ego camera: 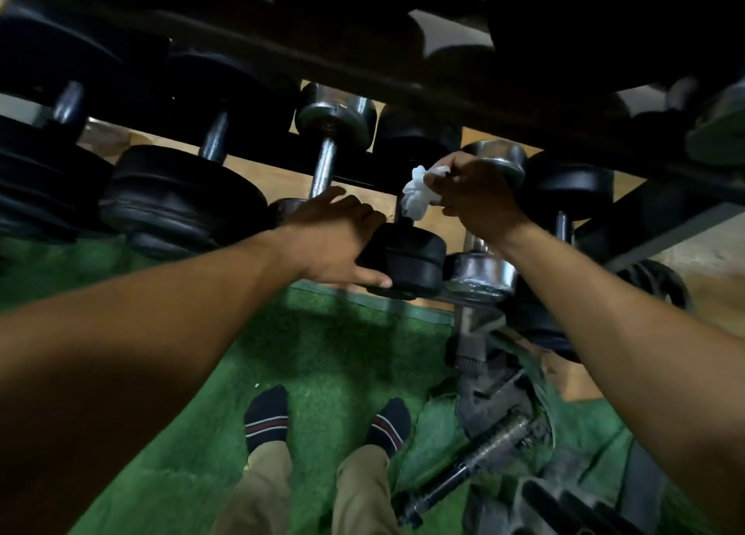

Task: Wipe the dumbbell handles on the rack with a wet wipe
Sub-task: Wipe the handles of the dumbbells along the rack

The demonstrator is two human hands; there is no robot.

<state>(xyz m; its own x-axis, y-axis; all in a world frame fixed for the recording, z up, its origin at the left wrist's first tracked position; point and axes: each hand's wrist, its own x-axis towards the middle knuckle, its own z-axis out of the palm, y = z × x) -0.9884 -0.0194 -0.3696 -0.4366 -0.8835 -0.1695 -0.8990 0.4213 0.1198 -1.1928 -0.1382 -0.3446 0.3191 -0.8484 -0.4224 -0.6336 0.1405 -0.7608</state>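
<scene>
Two bare forearms fill the lower corners of the view and reach forward to a dumbbell rack (403,87), whose dark rail crosses the upper part of the picture. Below and between the arms stand the person's feet in dark striped socks (267,417) on green turf (334,357), with tan trouser legs beneath them. At the right, on the turf, lies a loose bar (471,460) among dark plates and other gear that is too dim to make out. The left hand (334,238) rests on the near end of a black dumbbell (407,258); its fingers are spread over the top of the round black weight and its thumb lies along the lower front edge, so its grip is open and laid flat against the weight rather than closed around it. The right hand (471,190) pinches a crumpled white wet wipe (417,194) between thumb and fingers; the wipe hangs just above that black weight, at the spot where the dumbbell's handle rises toward the rack, and the handle itself is mostly hidden behind the wipe. Just right of the black dumbbell sits a chrome dumbbell (479,274), partly covered by the right wrist. To the left, on the same shelf, another chrome dumbbell (326,159) shows its bare steel handle, and beyond it lie larger black dumbbells (181,200). Tan flooring shows through the gaps behind the rack.
</scene>
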